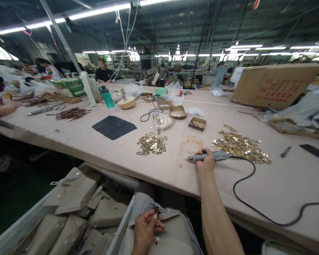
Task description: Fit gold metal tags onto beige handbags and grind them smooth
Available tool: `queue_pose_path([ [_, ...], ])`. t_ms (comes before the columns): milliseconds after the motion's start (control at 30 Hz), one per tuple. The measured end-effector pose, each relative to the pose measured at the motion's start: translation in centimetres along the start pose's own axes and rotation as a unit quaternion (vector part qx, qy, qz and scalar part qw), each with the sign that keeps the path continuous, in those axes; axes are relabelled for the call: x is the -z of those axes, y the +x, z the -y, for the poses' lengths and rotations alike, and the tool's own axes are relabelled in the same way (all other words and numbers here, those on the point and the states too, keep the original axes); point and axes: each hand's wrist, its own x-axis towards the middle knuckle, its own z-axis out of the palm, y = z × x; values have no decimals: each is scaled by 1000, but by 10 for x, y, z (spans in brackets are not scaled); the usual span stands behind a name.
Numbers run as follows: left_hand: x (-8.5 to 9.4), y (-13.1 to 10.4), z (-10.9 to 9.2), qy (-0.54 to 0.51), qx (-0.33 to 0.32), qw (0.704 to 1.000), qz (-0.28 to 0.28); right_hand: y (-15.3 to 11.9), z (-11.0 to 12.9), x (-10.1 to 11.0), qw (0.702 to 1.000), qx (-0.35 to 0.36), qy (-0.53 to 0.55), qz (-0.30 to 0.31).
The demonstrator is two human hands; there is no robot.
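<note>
Grey handheld driver (221, 156), held low over the near part of the table (281, 184): its long axis lies nearly level, roughly crosswise to the person, with the thin bit pointing left and the black cable (248, 170) leaving the rear end to the right. The right hand (206, 160) is wrapped around the front part of the driver's body. The left hand (145, 225), below the table edge, pinches a small metal plate (156, 210) between thumb and fingers; the plate's long axis stands near upright, its upper end projecting above the fingertips. Beneath lies a beige bag (175, 235) on the lap, a metal fitting on its face; whether plate and bag touch cannot be told.

To the left, a grey bin (122, 223) holds many similar beige bags, stacked at various tilts, several with metal fittings. Beyond the driver lie scattered small gold-coloured parts (193, 140), flanked by a left heap of slotted plates (152, 142) and a larger right heap of gold-coloured hardware (240, 147). Farther back, a small open box (196, 128) contains small gold-coloured pieces, and a clear plastic bag (163, 122) holds metal parts. A large carton (273, 86) stands at right; its contents are hidden.
</note>
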Motion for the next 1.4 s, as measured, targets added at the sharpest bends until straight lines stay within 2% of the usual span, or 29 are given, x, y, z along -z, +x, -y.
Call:
queue_pose_path([
  [200, 2, 5, 8, -2, -1, 1000, -4, -5, -5, -1, 999, 11, 28, -23],
  [467, 10, 13, 27, 5, -16, 1000, 0, -5, -8, -3, 999, 25, 19, -35],
  [633, 12, 14, 31, 7, -25, 1000, 8, -6, -8, -3, 999, 30, 15, -41],
  [1133, 10, 9, 20, 1, -17, 1000, 11, -10, -4, 2, 998, 23, 48, -23],
  [1300, 7, 6, 11, -8, -17, 1000, 20, -16, 5, 3, 997, 3, 67, 27],
  [1400, 5, 2, 4, -12, -15, 1000, 16, -30, 15, 9, 995, -24, 73, 67],
])
